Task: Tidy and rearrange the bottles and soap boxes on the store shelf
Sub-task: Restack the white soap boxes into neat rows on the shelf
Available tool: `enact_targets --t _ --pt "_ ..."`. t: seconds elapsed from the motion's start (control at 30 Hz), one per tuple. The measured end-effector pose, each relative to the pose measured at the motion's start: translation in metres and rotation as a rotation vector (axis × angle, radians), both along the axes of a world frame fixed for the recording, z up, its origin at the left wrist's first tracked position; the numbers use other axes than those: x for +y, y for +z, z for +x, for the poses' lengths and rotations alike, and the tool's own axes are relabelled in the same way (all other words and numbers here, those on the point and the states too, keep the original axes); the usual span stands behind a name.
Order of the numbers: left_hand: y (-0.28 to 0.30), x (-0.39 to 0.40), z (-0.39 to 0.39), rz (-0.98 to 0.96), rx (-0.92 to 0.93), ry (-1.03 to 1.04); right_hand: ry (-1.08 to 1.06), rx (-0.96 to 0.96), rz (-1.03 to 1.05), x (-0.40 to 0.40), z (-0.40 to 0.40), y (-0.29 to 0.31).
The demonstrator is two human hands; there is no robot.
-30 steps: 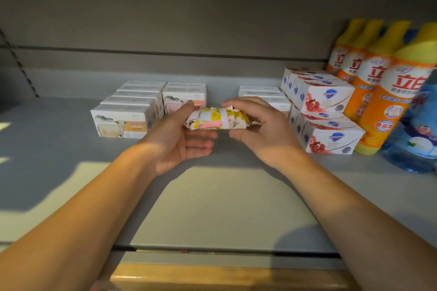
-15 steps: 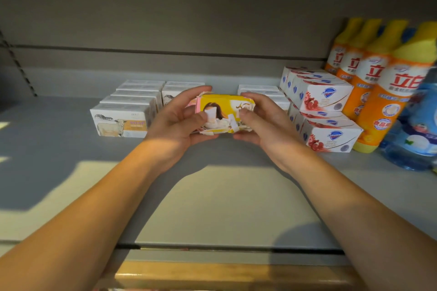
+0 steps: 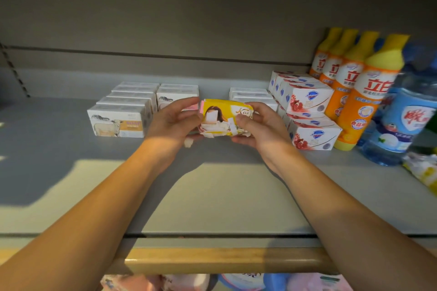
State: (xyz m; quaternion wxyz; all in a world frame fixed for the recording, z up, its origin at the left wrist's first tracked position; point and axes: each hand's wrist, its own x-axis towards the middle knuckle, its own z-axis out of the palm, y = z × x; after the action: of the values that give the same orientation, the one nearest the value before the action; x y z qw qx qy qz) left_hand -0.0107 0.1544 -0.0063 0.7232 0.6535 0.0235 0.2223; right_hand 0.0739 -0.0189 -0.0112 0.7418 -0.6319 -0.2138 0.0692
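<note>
Both hands hold a yellow soap box with torn white edges, just above the grey shelf. My left hand grips its left end and my right hand its right end. Its printed front faces me. To the left stand rows of white soap boxes with a sheep picture. Behind the held box are more white boxes. To the right are stacked white soap boxes with red fruit print. Orange bottles with yellow caps line the far right.
A blue-labelled clear bottle stands at the right edge, with a yellow and white packet lying in front of it. The shelf's wooden front rail runs below my arms. More goods show on the lower shelf.
The yellow box has been turned from edge-on to front face toward me, and both hands have shifted slightly right with it. The view has tilted to show more on the right.
</note>
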Motion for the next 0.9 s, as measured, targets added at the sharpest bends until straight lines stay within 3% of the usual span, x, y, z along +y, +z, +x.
enact_targets --t 0.2,0.43,0.63,0.9 --pt "0.001 -0.024 -0.002 0.033 0.095 -0.11 -0.055 0.035 -0.054 -0.032 -0.013 0.003" --pt "0.009 -0.086 0.001 0.2 0.161 -0.188 -0.176 0.005 -0.105 -0.127 -0.033 0.006" --pt "-0.01 -0.159 0.019 0.723 0.11 -0.189 -0.454 -0.073 -0.129 -0.226 -0.051 0.019" --pt "-0.029 -0.214 0.036 1.249 -0.027 -0.158 -0.961 -0.396 -0.617 -0.348 -0.043 0.027"
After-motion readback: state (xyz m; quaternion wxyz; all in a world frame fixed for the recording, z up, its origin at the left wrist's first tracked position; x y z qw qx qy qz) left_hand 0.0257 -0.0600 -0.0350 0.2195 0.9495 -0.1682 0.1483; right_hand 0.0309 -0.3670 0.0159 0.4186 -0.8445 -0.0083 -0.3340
